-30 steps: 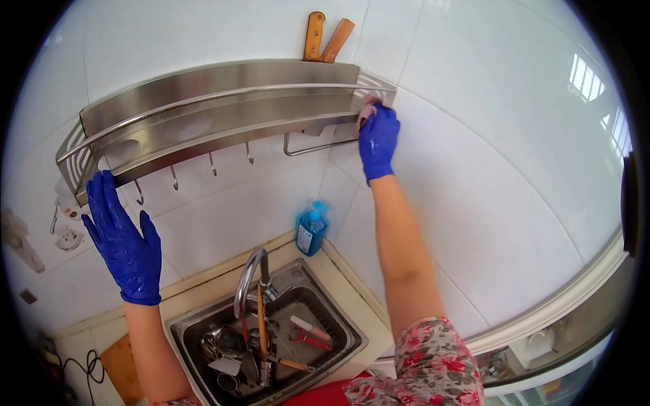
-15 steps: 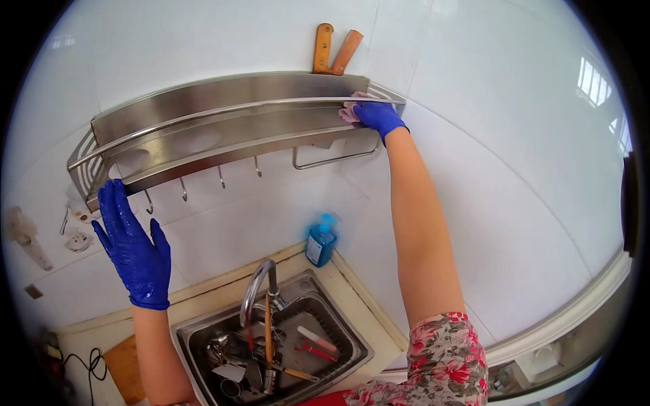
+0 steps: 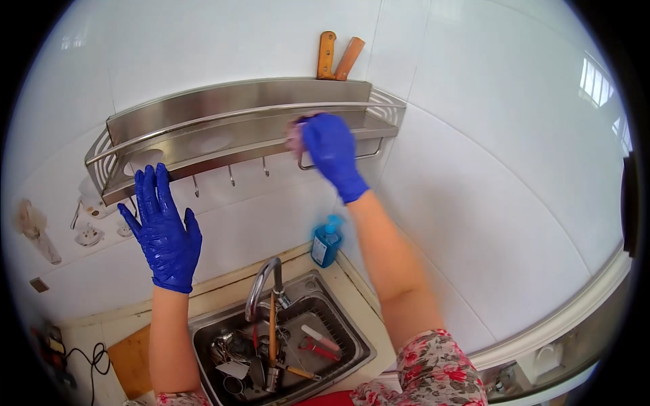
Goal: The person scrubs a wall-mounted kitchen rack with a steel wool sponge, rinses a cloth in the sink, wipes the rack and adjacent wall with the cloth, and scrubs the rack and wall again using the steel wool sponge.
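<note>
Both hands wear blue gloves. My right hand (image 3: 328,154) is closed on a pinkish cloth (image 3: 295,138), in front of the front edge of a metal wall shelf (image 3: 223,157), right of its middle. The hand and cloth are slightly blurred. With fingers spread, my left hand (image 3: 162,230) has its fingertips at the shelf's lower front edge near the left end and holds nothing. A thin rail (image 3: 250,108) runs along the shelf front, and small hooks (image 3: 231,176) hang below it.
Two wooden-handled knives (image 3: 326,55) stand behind the shelf. Below are a blue pump bottle (image 3: 326,245), a curved faucet (image 3: 256,287) and a sink (image 3: 362,346) holding utensils. A wooden board (image 3: 132,362) and a black cable (image 3: 99,358) lie at lower left.
My right hand has moved left with the cloth, from the shelf's right end and out from behind the rail. My left hand has shifted right along the shelf edge.
</note>
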A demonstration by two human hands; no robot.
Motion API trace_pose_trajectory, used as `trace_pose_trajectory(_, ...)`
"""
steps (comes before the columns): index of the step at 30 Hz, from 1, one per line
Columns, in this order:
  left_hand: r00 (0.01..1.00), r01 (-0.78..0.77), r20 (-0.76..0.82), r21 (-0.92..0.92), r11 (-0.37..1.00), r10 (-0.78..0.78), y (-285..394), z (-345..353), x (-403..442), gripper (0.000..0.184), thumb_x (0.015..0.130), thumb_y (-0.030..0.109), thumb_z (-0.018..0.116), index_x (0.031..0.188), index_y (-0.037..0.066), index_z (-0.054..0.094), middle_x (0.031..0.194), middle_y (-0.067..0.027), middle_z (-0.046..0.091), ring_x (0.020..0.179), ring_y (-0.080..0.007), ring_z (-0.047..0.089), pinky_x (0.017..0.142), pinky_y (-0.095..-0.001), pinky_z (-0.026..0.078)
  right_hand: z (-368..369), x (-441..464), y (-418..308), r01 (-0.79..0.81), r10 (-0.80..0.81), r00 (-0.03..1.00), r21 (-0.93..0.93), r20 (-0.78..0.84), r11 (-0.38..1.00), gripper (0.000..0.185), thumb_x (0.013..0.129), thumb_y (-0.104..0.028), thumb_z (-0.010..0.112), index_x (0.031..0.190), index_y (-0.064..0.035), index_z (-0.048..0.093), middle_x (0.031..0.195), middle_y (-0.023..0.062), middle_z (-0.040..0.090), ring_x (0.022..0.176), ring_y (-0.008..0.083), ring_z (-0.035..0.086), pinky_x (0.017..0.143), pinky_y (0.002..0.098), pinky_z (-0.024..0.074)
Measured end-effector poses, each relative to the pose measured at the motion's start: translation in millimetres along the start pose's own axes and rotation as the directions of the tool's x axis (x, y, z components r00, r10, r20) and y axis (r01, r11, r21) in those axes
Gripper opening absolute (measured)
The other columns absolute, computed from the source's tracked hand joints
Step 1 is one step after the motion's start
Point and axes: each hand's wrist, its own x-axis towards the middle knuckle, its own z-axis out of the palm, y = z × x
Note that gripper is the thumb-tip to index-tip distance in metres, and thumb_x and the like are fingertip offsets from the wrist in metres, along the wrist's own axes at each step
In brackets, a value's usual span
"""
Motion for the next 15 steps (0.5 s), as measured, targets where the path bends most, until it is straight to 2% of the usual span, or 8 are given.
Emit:
trace_pose_trajectory(1,1.000,0.009,0.003,0.042,0.999,-0.009,1.8,0.5,-0.3,0.081,0.073,0.010,0.061,0.144,0.010,0.024,0.147,-0.0109,0.027,0.139,-0.0244,0.021,0.111,-0.0502,0.005,8.2,-2.0,6.8,-0.199,0.143,0.968,0.282,0.206,0.939,0.015,0.086,-0.019,0.057,0.093,-0.0070,0.062,0.090,0.0111,0.062,0.085,0.0280,0.060,0.074,0.0371,0.0470)
trace_pose_trajectory(3,1.000,-0.015,-0.003,0.023,1.000,0.015,0.1,0.1,1.1,0.080,0.073,0.010,0.061,0.143,0.010,0.024,0.146,-0.0105,0.028,0.138,-0.0243,0.021,0.111,-0.0508,0.005,24.0,16.1,-58.3,0.032,-0.027,0.997,0.072,-0.066,0.997,0.015,0.083,-0.020,0.060,0.092,-0.0090,0.062,0.093,0.0084,0.062,0.085,0.0267,0.059,0.073,0.0364,0.0470)
trace_pose_trajectory(4,0.999,-0.035,-0.010,-0.001,0.999,0.035,-0.9,1.8,2.4,0.079,0.073,0.010,0.061,0.143,0.010,0.025,0.146,-0.0102,0.029,0.138,-0.0243,0.022,0.111,-0.0515,0.004,22.6,20.8,-66.8,0.032,-0.027,0.997,0.072,-0.066,0.997,0.015,0.083,-0.020,0.060,0.092,-0.0090,0.062,0.093,0.0084,0.062,0.085,0.0267,0.059,0.073,0.0364,0.0470)
trace_pose_trajectory(6,0.999,-0.043,-0.007,0.014,0.999,0.043,-3.8,0.2,3.0,0.078,0.073,0.009,0.061,0.143,0.010,0.026,0.145,-0.0103,0.030,0.137,-0.0244,0.023,0.111,-0.0520,0.005,20.2,25.8,-78.2,0.043,-0.049,0.998,0.149,0.036,0.988,0.015,0.081,-0.020,0.061,0.091,-0.0091,0.062,0.094,0.0068,0.063,0.084,0.0256,0.060,0.073,0.0366,0.0471)
trace_pose_trajectory(10,0.998,-0.061,0.003,0.017,0.998,0.061,-7.0,-3.6,2.3,0.077,0.072,0.007,0.060,0.142,0.010,0.027,0.143,-0.0104,0.032,0.136,-0.0244,0.026,0.111,-0.0527,0.005,10.6,17.5,-28.2,0.151,-0.184,0.980,0.303,0.081,0.941,0.016,0.083,-0.025,0.057,0.090,-0.0115,0.063,0.095,0.0063,0.062,0.086,0.0275,0.058,0.076,0.0384,0.0446)
trace_pose_trajectory(12,0.998,-0.059,0.003,0.005,0.998,0.059,-8.1,-6.2,0.5,0.077,0.073,0.007,0.060,0.142,0.010,0.027,0.143,-0.0103,0.033,0.136,-0.0243,0.026,0.111,-0.0526,0.005,-16.9,13.2,0.9,-0.127,-0.050,0.946,0.511,0.319,0.850,0.017,0.085,-0.023,0.056,0.094,-0.0120,0.064,0.098,0.0067,0.062,0.087,0.0283,0.057,0.077,0.0379,0.0442)
trace_pose_trajectory(14,0.998,-0.058,0.002,-0.006,0.998,0.058,-7.4,-5.6,2.0,0.077,0.073,0.007,0.059,0.142,0.010,0.027,0.143,-0.0103,0.033,0.136,-0.0241,0.026,0.111,-0.0525,0.006,-21.1,-2.6,25.4,0.028,-0.081,0.982,0.289,0.173,0.957,0.019,0.086,-0.023,0.054,0.098,-0.0120,0.065,0.096,0.0081,0.062,0.086,0.0295,0.057,0.077,0.0380,0.0440)
trace_pose_trajectory(15,0.999,-0.043,0.016,-0.009,0.999,0.043,-8.0,-6.9,0.1,0.078,0.073,0.008,0.061,0.142,0.011,0.026,0.144,-0.0094,0.031,0.137,-0.0236,0.024,0.111,-0.0516,0.006,-29.4,-10.3,38.6,0.021,-0.062,0.985,0.247,0.160,0.969,0.020,0.087,-0.023,0.053,0.098,-0.0117,0.065,0.095,0.0089,0.062,0.085,0.0300,0.057,0.077,0.0383,0.0438)
